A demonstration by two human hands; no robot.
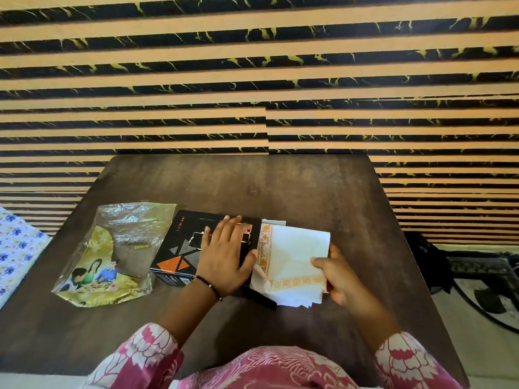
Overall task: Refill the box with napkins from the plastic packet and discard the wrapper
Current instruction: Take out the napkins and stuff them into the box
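Note:
A black box [179, 248] with orange and grey triangles lies flat on the dark wooden table [280, 192]. My left hand [224, 256] rests flat on top of the box, fingers spread. My right hand [334, 273] grips a stack of white napkins [292, 254] with orange patterned borders, held at the box's right end. Whether the stack's left edge is inside the box is hidden by my left hand. The plastic packet [112, 256], clear with a gold printed picture, lies flat to the left of the box, apart from it.
A blue-flowered white cloth [14, 248] lies off the table's left edge. A black-and-white patterned object [483, 284] sits on the floor to the right. A striped black and tan wall [252, 80] stands behind the table.

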